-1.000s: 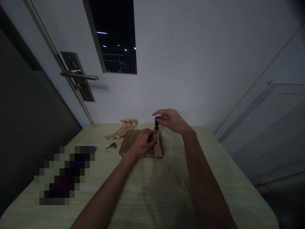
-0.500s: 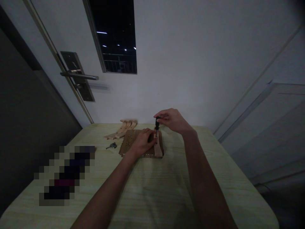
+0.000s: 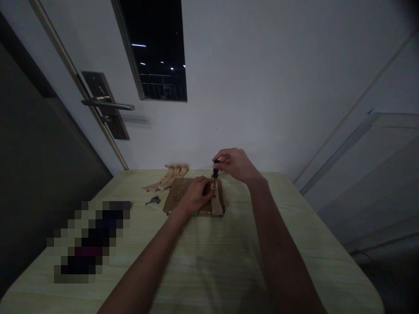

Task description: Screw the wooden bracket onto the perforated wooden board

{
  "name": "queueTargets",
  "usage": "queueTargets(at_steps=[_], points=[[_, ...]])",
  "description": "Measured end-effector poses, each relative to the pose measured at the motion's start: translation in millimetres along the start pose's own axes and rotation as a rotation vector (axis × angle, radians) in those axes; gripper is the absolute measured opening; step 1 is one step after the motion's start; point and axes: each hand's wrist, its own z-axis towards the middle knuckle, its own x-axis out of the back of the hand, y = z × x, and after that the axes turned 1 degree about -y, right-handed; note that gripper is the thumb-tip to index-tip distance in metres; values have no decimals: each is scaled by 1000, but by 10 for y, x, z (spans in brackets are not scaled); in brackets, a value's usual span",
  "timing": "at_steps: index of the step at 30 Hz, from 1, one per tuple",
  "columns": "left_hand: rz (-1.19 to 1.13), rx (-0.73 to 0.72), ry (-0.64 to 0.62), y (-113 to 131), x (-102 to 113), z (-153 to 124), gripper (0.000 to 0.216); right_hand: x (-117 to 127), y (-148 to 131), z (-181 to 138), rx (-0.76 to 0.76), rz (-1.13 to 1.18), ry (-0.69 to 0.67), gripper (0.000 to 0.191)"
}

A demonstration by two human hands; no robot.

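Note:
My right hand (image 3: 233, 165) is closed round the black handle of a screwdriver (image 3: 216, 169), which stands nearly upright. Its tip points down at a pale wooden piece (image 3: 216, 205) lying on a piece of brown cardboard (image 3: 175, 198). With thumb and fingers my left hand (image 3: 198, 194) grips the wooden piece near the screwdriver tip, resting over the cardboard. Whether a screw sits under the tip is too small to tell. Left of the cardboard lies a little pile of dark screws (image 3: 154, 200).
Several curved wooden pieces (image 3: 170, 176) lie behind the cardboard at the table's back edge. A blurred-out dark item (image 3: 98, 235) is on the left of the table (image 3: 209, 261). Behind the table stands a white door (image 3: 262, 87) with a metal handle (image 3: 108, 104).
Both hands keep almost the same place. The fingers of my right hand have shifted slightly on the screwdriver handle, and the view has moved a little.

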Motion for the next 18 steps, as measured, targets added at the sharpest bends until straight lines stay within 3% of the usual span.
queueTargets(at_steps=[18], points=[[-20,2,14,-9,-10,-12,21,40,-34,-18,-135,-75,48,24]])
